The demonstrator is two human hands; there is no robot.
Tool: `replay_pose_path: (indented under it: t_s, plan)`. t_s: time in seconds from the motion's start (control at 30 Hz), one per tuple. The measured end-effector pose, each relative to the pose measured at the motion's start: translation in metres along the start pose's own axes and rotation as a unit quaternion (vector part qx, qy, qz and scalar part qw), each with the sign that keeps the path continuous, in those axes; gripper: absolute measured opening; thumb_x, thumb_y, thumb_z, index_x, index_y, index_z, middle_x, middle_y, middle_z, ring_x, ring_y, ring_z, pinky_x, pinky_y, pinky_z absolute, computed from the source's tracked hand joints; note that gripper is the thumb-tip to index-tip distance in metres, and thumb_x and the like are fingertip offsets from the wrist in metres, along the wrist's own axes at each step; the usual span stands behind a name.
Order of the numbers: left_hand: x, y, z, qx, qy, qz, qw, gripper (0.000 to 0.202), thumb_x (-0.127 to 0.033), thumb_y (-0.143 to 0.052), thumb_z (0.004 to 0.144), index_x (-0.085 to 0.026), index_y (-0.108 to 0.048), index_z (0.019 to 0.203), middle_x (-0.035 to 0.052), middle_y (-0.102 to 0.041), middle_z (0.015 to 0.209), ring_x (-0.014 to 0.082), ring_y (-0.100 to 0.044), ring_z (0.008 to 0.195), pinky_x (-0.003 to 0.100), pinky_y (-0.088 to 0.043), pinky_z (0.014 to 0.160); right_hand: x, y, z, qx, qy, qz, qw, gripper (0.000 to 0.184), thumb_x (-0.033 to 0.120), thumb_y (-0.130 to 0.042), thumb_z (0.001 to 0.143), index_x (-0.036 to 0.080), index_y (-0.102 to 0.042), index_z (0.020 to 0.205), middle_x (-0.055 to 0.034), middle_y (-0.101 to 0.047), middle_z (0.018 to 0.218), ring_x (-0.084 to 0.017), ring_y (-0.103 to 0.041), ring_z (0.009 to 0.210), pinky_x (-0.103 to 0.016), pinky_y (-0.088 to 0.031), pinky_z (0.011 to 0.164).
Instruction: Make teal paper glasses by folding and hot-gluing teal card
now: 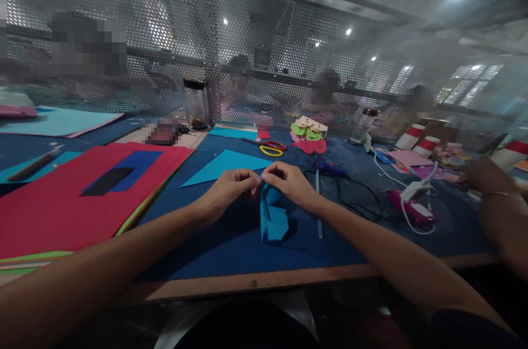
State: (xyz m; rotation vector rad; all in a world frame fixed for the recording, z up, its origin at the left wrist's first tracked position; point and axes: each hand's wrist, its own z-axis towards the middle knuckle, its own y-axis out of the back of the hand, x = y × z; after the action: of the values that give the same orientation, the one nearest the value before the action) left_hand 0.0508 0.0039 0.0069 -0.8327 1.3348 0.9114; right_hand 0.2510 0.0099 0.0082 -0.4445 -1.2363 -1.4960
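A folded blue paper cutout (275, 223) hangs upright just above the blue tabletop, its lower end near or touching the surface. My left hand (234, 189) pinches its top edge from the left. From the right, my right hand (289, 181) pinches the same top edge, fingertips almost meeting the left ones. Behind my hands lies a flat blue paper triangle (226, 166). Scissors with red and yellow handles (271, 148) rest beyond it. To the right are a blue glue gun (331, 166) and a clear glue stick (319, 206).
Red paper sheets (53, 200) are stacked at left, with a black strip (108, 180) on top. Folded paper pieces with dots (308, 129) sit at the back before a mesh partition (256, 24). A purple glue gun (412, 208) and another person's hand (490, 181) are at right.
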Motion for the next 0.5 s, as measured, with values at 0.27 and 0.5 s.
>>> replay_pose_path:
  t_s: [0.27, 0.5]
  plan:
    - [-0.0038, -0.0037, -0.0029, 0.026, 0.022, 0.020, 0.999, 0.030, -0.044, -0.084, 0.070, -0.017, -0.069, 0.069, 0.0028, -0.065, 0.070, 0.0177, -0.060, 0.070, 0.030, -0.049, 0.071, -0.0014, 0.0009, 0.0005, -0.036, -0.005, 0.005, 0.999, 0.025, 0.042, -0.069, 0.087, 0.017, -0.069, 0.089, -0.0012, -0.070, 0.083, -0.016, -0.062, 0.078, -0.028, -0.048, 0.072]
    - [-0.0030, -0.0048, -0.0044, 0.027, 0.023, 0.024, 0.999, 0.032, -0.046, -0.084, 0.070, -0.018, -0.070, 0.068, 0.0022, -0.063, 0.069, 0.0169, -0.058, 0.066, 0.030, -0.050, 0.070, 0.0001, 0.0009, 0.0014, -0.017, -0.004, 0.011, 1.000, 0.028, 0.046, -0.066, 0.089, 0.017, -0.069, 0.088, -0.0012, -0.069, 0.083, -0.016, -0.062, 0.080, -0.028, -0.048, 0.075]
